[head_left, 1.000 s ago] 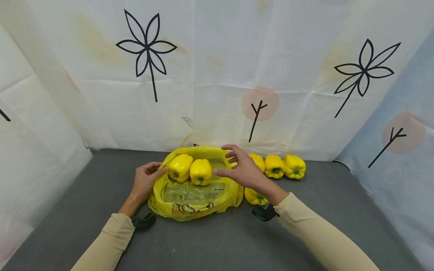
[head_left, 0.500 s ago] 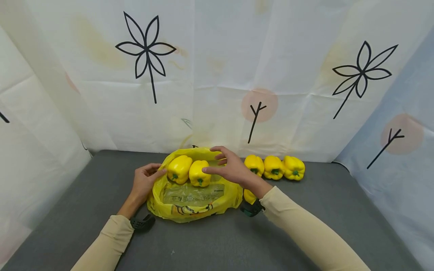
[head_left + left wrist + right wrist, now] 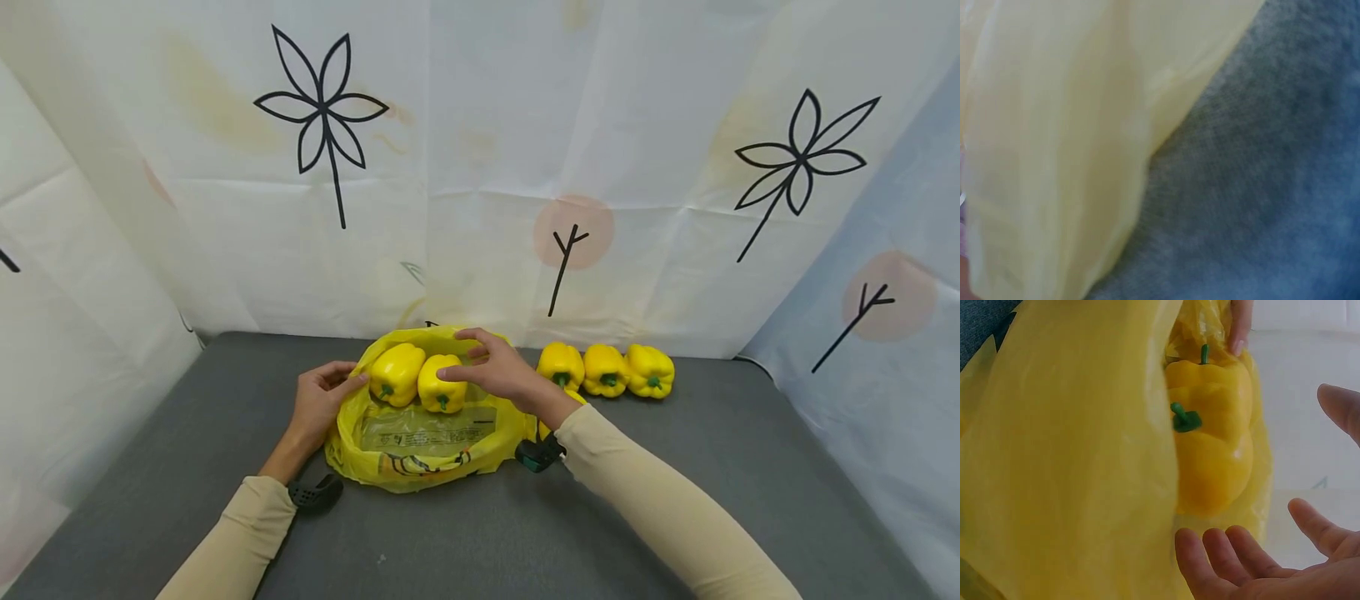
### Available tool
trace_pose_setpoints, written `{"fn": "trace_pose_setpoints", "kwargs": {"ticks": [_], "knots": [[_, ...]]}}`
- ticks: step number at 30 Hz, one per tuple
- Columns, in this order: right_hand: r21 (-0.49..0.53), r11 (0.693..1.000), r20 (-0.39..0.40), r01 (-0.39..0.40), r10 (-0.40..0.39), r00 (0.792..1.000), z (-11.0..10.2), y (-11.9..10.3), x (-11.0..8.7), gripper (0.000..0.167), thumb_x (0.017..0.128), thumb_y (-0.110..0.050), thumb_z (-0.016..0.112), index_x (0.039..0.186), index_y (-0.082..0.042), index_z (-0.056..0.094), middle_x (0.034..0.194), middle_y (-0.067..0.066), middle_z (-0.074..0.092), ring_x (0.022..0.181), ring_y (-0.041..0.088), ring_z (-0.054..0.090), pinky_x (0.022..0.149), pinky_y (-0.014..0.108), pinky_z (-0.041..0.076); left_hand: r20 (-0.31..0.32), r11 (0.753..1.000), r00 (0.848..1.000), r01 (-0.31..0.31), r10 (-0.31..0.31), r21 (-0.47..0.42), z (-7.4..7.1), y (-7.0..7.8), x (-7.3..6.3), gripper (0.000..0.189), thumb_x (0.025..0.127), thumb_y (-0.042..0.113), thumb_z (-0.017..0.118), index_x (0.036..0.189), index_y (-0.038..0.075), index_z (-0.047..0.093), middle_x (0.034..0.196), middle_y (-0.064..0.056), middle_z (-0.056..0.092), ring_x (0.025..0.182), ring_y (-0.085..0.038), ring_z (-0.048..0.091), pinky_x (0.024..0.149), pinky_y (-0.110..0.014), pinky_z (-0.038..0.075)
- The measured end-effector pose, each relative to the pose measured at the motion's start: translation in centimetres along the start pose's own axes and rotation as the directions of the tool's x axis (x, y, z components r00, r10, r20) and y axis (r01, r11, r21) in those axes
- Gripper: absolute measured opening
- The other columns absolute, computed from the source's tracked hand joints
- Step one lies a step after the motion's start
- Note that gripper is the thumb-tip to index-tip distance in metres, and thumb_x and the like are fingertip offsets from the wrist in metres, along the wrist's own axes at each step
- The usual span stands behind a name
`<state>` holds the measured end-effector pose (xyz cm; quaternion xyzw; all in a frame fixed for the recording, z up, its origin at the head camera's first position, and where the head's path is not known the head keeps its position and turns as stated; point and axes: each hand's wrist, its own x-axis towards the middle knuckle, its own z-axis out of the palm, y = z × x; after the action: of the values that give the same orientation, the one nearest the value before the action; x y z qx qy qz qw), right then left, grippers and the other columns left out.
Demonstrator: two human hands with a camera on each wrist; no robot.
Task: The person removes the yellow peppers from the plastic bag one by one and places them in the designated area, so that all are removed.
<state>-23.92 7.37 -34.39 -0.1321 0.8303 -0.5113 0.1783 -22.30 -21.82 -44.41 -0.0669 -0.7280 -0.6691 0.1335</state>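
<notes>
A yellow plastic bag lies with its mouth open on the dark table. Two yellow bell peppers, a left one and a right one, sit inside it with green stems toward me. My left hand pinches the bag's left rim between thumb and fingers. Over the bag's right side hovers my right hand, thumb and fingers spread with nothing held. Its thumb overlaps the right pepper in the head view. The right wrist view shows those fingers apart from the peppers. Bag film and tabletop fill the left wrist view.
Three more yellow bell peppers stand in a row at the back right: a near one, a middle one and a far one. Another pepper is mostly hidden behind my right forearm. White patterned cloth hangs behind the table.
My right hand has moved left over the bag, closer to the right pepper inside. My left hand stays on the rim. The bag and the peppers have not visibly moved.
</notes>
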Motion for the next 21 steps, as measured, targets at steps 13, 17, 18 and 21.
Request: {"fn": "trace_pose_setpoints", "kwargs": {"ticks": [13,17,18,21], "knots": [[0.071,0.996,0.048,-0.051,0.048,0.998,1.1,1.5,1.7,0.078,0.088,-0.033,0.082,0.155,-0.022,0.042,0.152,0.021,0.040,0.134,0.036,0.047,0.100,0.050,0.050,-0.001,1.000,1.000,0.002,-0.002,0.009,-0.1,-0.1,0.0,0.031,0.096,0.007,0.072,0.116,-0.015,0.066,0.088,0.007,0.069,0.078,-0.007,0.066,0.069,-0.021,0.058],[0.075,0.996,0.060,-0.051,0.047,0.997,1.4,1.7,1.9,0.078,0.089,-0.030,0.082,0.155,-0.022,0.042,0.151,0.020,0.042,0.131,0.034,0.051,0.097,0.049,0.052,-0.002,1.000,1.000,0.009,-0.009,0.012,0.0,-0.1,0.0,0.031,0.096,0.008,0.072,0.116,-0.015,0.066,0.088,0.007,0.069,0.079,-0.007,0.066,0.069,-0.021,0.058],[0.076,0.996,0.062,-0.049,0.044,0.997,1.5,1.8,1.9,0.078,0.089,-0.030,0.081,0.155,-0.021,0.042,0.151,0.020,0.042,0.130,0.034,0.052,0.096,0.049,0.052,-0.002,1.000,1.000,0.010,-0.010,0.012,0.0,-0.1,0.0,0.031,0.096,0.008,0.072,0.116,-0.015,0.066,0.088,0.007,0.069,0.079,-0.007,0.066,0.069,-0.021,0.058],[0.069,0.997,0.062,-0.044,0.040,0.997,1.6,2.0,2.1,0.078,0.089,-0.029,0.082,0.156,-0.022,0.042,0.150,0.019,0.044,0.127,0.032,0.053,0.095,0.048,0.052,-0.003,1.000,1.000,0.009,-0.008,0.011,0.0,-0.1,0.0,0.031,0.096,0.008,0.072,0.116,-0.015,0.066,0.089,0.007,0.069,0.079,-0.006,0.066,0.069,-0.021,0.058]]}}
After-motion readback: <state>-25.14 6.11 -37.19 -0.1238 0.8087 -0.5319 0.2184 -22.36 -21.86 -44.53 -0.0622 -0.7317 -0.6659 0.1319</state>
